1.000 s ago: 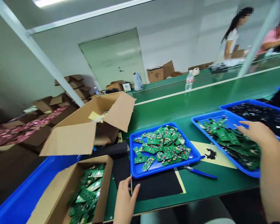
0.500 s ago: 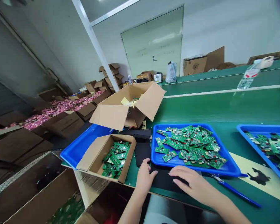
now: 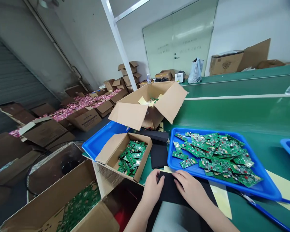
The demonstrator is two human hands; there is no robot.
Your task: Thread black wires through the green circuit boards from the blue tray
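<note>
A flat black sheet lies at the front edge of the green bench, between my two hands. My left hand is closed at the sheet's left corner, thumb on its face and fingers curled at the edge. My right hand holds the sheet's far edge with bent fingers, close beside the left. Pale yellow paper shows from under the sheet. Just beyond my right hand is a blue tray heaped with green circuit boards.
At the left stands a small cardboard box of circuit boards, with a larger open carton behind it. Another black piece lies between box and tray. A blue-handled tool is at the right. Below left is a floor carton with boards.
My hands have come closer together and now grip the black sheet, which shows more of its face. Yellow paper has come into view beneath it. The view has turned left.
</note>
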